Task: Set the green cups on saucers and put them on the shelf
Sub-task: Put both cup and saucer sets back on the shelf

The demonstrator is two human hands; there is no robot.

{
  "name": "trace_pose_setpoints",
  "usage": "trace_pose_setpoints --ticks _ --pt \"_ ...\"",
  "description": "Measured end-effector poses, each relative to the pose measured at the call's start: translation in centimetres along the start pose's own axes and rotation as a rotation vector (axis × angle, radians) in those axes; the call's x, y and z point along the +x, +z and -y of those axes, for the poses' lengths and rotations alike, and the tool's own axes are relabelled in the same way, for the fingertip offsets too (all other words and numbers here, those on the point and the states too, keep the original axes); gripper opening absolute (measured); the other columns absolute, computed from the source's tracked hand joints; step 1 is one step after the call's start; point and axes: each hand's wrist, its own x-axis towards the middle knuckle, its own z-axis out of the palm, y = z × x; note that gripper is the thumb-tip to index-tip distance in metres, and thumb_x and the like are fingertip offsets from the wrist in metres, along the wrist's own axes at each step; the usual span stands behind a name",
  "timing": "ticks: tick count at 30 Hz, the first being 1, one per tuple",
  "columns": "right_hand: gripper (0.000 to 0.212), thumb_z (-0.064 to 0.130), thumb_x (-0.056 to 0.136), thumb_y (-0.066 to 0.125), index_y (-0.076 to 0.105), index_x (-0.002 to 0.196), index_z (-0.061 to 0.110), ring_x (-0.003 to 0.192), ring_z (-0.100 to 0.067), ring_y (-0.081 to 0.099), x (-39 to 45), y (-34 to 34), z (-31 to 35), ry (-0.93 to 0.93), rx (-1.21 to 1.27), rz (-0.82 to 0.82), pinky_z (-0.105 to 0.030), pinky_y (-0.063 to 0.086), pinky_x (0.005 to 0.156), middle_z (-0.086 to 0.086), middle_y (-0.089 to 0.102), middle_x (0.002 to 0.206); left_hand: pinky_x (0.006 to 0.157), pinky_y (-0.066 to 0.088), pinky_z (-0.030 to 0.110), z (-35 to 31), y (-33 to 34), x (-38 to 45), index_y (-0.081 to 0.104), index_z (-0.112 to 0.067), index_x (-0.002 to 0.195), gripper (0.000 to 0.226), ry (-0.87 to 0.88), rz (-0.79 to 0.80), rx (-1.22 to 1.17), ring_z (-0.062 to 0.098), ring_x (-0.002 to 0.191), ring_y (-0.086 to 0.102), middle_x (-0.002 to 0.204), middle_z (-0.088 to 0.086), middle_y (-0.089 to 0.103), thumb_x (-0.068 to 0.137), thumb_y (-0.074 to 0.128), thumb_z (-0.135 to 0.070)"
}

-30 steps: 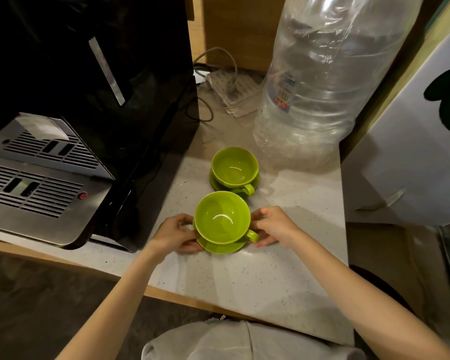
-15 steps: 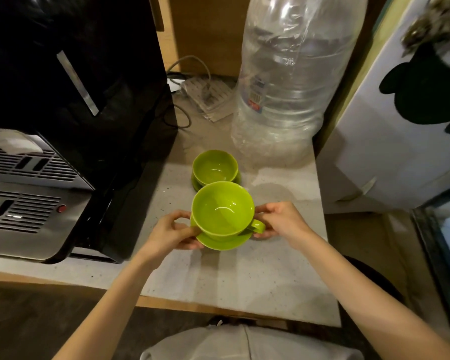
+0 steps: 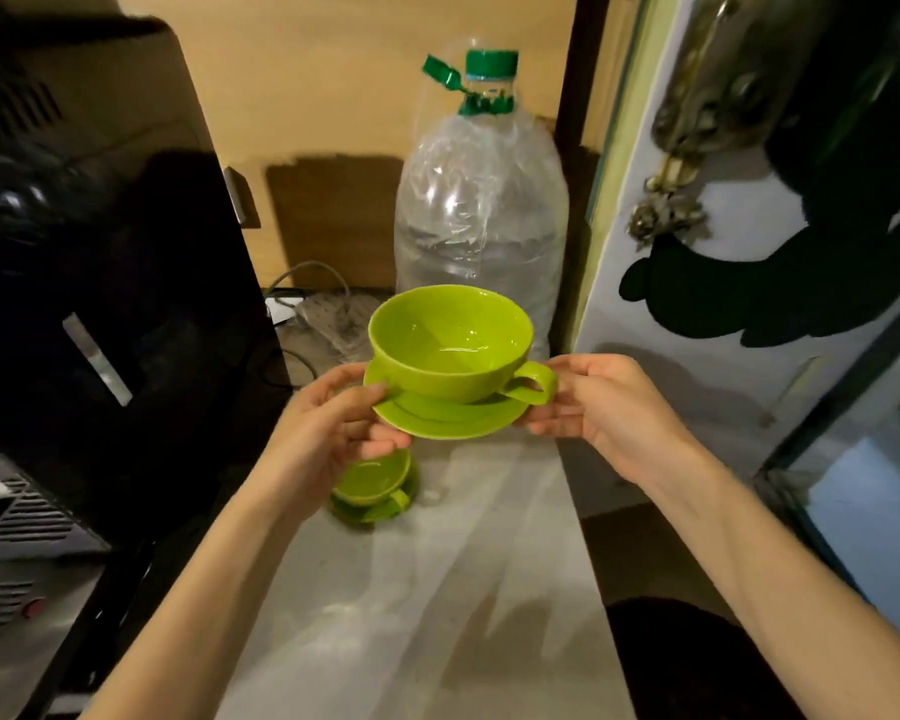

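The left hand (image 3: 333,428) pinches the left edge of the saucer (image 3: 445,420), thumb on the rim and fingers curled beneath. The right hand (image 3: 593,402) grips the opposite edge just under the cup's handle, its fingers below the saucer; where its thumb lies I cannot tell. So the saucer spans the gap between the 2 hands, held up off the counter (image 3: 437,589) and roughly level, tipped a little toward the camera.

The cup (image 3: 450,345) sits upright in the middle of the saucer, handle pointing toward the right hand, empty as far as can be seen.

Cup 2 (image 3: 372,483) is on its own saucer on the counter, below and partly hidden behind the left hand. A big water bottle (image 3: 481,220) stands beyond, a black machine (image 3: 105,283) to the left.

By my reading, pair 1 is being carried to the shelf, and pair 2 waits its turn. No shelf shows here, so its place is unknown. The next move calls for keeping the saucer flat, since the cup rests loose on it and could slide, and for clearing the bottle on the way.
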Motion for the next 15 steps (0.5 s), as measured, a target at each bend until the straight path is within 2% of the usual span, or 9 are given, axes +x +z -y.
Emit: trace_pose_setpoints --ticks 7,11,15 --pt "0.011 -0.002 0.087 0.048 0.059 0.085 -0.002 0.046 -0.015 0.068 1.2 -0.6 9.7 -0.182 0.094 -0.029 -0.018 0.052 0.040 -0.006 0.070 0.050 0.035 0.044 0.010 -9.7 4.0 3.5 0.059 -0.003 0.087 0.014 0.183 0.041 -0.051 0.005 0.034 0.058 0.041 0.005 0.062 0.088 0.047 -0.009" --pt "0.014 -0.001 0.086 0.051 0.062 0.078 -0.001 0.046 -0.014 0.069 2.1 -0.6 15.8 -0.287 0.142 -0.045 -0.017 0.052 0.040 -0.007 0.070 0.050 0.039 0.048 0.011 -15.3 6.0 5.2 0.060 0.001 0.076 0.017 0.223 0.059 -0.184 0.007 0.039 0.062 0.045 0.006 0.065 0.087 0.049 -0.007" --pt "0.014 0.002 0.086 0.052 0.062 0.077 0.002 0.046 -0.014 0.068 2.8 -0.4 22.0 -0.403 0.178 -0.034 -0.016 0.051 0.039 -0.006 0.070 0.050 0.039 0.049 0.012 -20.6 8.2 6.4 0.059 0.001 0.076 0.016 0.275 0.094 -0.266 0.009 0.040 0.064 0.047 0.009 0.067 0.088 0.049 -0.004"
